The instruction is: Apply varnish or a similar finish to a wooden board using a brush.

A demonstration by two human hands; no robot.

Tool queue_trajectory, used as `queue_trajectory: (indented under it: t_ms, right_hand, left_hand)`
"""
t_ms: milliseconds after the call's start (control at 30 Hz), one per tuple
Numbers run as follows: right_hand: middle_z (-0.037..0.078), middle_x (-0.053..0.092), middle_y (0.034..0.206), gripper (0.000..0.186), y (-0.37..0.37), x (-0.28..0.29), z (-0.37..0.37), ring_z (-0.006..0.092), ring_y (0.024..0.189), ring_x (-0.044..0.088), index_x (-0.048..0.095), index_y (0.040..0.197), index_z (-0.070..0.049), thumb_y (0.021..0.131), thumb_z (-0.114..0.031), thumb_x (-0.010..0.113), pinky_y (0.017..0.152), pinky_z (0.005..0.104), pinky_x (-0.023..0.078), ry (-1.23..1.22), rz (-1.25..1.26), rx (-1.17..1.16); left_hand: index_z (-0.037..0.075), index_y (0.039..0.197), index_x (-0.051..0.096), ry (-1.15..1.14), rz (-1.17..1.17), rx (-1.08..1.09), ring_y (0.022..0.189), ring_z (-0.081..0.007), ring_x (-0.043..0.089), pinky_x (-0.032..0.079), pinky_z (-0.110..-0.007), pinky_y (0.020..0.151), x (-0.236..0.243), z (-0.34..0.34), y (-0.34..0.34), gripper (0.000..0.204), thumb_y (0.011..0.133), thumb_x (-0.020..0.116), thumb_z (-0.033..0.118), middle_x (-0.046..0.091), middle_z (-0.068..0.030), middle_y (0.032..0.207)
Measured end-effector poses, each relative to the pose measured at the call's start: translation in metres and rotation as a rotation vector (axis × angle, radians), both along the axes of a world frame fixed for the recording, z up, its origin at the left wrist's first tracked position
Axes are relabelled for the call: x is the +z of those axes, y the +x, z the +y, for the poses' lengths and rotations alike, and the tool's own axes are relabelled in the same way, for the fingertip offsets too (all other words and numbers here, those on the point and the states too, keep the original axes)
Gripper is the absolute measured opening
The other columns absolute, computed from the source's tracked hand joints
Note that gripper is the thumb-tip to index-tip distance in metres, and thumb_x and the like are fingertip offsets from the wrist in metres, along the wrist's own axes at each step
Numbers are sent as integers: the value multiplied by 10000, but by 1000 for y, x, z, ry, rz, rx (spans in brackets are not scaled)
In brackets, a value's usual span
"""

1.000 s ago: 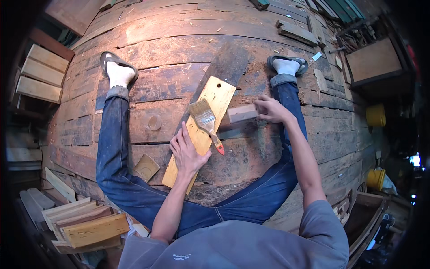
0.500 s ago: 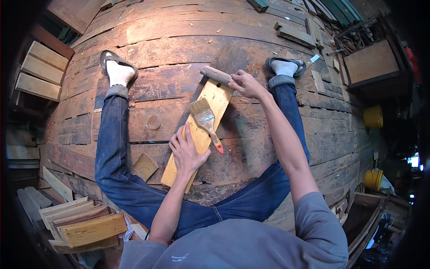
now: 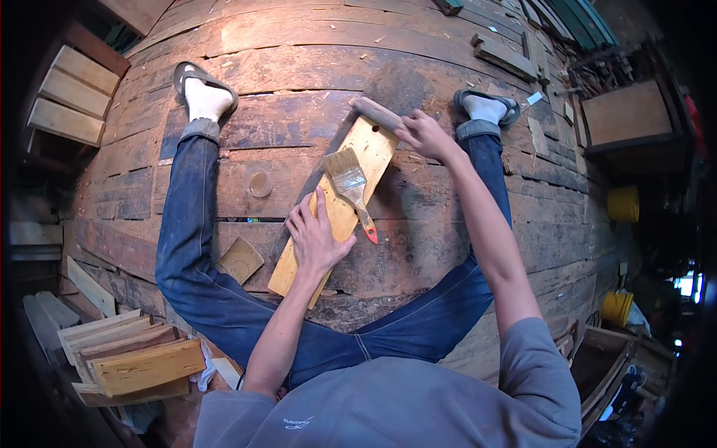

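Observation:
A pale yellow wooden board [image 3: 364, 155] with a dark hole near its far end lies slanted between my legs. My left hand [image 3: 314, 237] rests spread on its near half, fingers apart. Across the far end lies a greyish-brown rounded bar [image 3: 378, 113]. My right hand [image 3: 427, 136] is closed around the bar's right end; the part under my fingers is hidden. A wide paintbrush [image 3: 348, 179] rests on the board between my hands. Its bristles point away from me, and its red-tipped handle overhangs the right edge.
On the plank floor sit a small round cup or lid [image 3: 259, 184] and a tan curved sheet [image 3: 240, 260]. Stacked boards [image 3: 146, 366] stand at lower left. Yellow buckets [image 3: 623, 204] and a wooden cabinet [image 3: 627, 116] are at right; timber offcuts [image 3: 505, 57] lie far right.
The whole view has shifted slightly. Both hands keep their places on the board and the bar, and the brush still lies on the board.

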State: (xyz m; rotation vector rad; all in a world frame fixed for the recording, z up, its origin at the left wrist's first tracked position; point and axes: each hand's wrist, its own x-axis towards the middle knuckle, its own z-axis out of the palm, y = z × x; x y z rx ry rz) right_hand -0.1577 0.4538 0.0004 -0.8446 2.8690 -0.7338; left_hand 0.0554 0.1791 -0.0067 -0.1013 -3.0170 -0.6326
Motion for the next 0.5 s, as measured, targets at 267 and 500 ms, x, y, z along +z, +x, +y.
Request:
queue_trajectory:
  t_ms: [267, 500]
  right_hand:
    - [213, 570, 928, 329, 25, 11, 34, 380, 862, 581, 655, 988, -12, 930, -333, 608, 794, 441, 484, -8, 20, 63]
    - [212, 551, 916, 328, 38, 25, 46, 373, 864, 583, 635, 1010, -11, 946, -330, 593, 760, 427, 477, 69, -94, -46]
  left_hand:
    - [36, 1506, 234, 49, -5, 17, 1187, -373, 360, 306, -528, 997, 0, -1, 0, 1163, 577, 827, 409, 369, -205, 1330]
    - [32, 1514, 204, 29, -29, 20, 1195, -379, 362, 301, -520, 1005, 3, -2, 0, 1189, 568, 832, 384, 372, -216, 1316]
